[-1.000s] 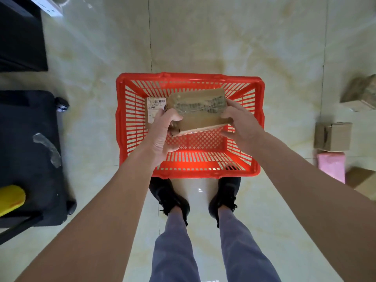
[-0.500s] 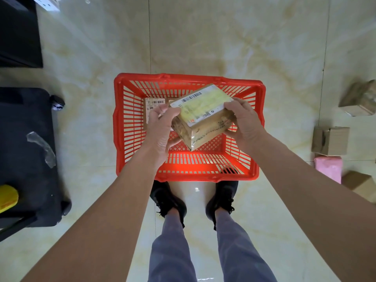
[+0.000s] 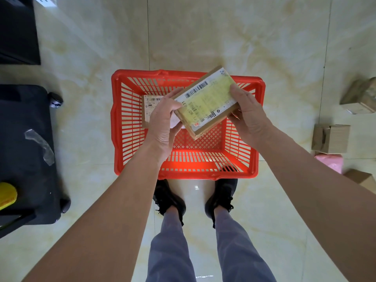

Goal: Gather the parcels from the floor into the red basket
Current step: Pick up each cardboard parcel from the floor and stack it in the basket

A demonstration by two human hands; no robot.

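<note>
A brown cardboard parcel (image 3: 205, 103) with a yellow-and-white shipping label facing up is held tilted above the red basket (image 3: 188, 176). My left hand (image 3: 164, 127) grips its left end and my right hand (image 3: 247, 117) grips its right end. Inside the basket, at the far left, lies another labelled parcel (image 3: 149, 106), partly hidden by my left hand. On the floor to the right lie more parcels: a brown box (image 3: 330, 138), a pink packet (image 3: 330, 162), a tan box (image 3: 361, 96) and a brown box (image 3: 360, 178) at the frame edge.
A black wheeled case (image 3: 26, 155) with a strip of tape and a yellow object (image 3: 7, 195) stands at the left. Dark furniture (image 3: 18, 31) fills the top left corner. My feet in black shoes stand just behind the basket on the pale tiled floor.
The parcel in my hands has been turned over so its label faces up, and has rotated and lifted toward the basket's far right side. Both hands keep their hold.
</note>
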